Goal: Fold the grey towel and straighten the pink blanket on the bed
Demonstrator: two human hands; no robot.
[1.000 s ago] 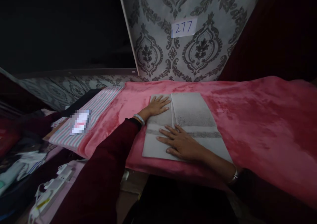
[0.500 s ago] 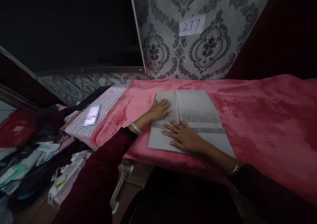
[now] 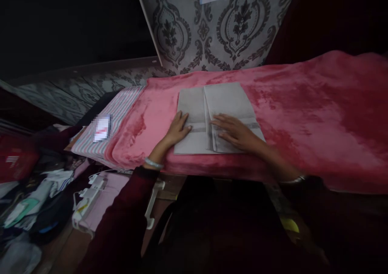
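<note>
A grey folded cloth, towel-like with a darker band across it, (image 3: 226, 100) lies flat on the pink blanket (image 3: 291, 104). A raised fold runs down its middle, and its two sides meet there. My left hand (image 3: 178, 129) rests at the left edge of the cloth, fingers and thumb apart. Over the right half lies my right hand (image 3: 235, 132), its fingers stretched toward the middle fold. Neither hand grips anything that I can see. The underside of the cloth is hidden.
A striped cloth (image 3: 123, 104) bearing a blurred phone-like item (image 3: 102, 128) lies to the left. A power strip (image 3: 87, 199) sits below it. Clothes (image 3: 39, 197) are heaped at far left. Behind are a dark television screen (image 3: 75, 23) and a patterned wall (image 3: 203, 31).
The camera has tilted down. My left hand has slid nearer me, down the cloth's left edge. My right hand has shifted toward the right half, and the lower middle fold now shows.
</note>
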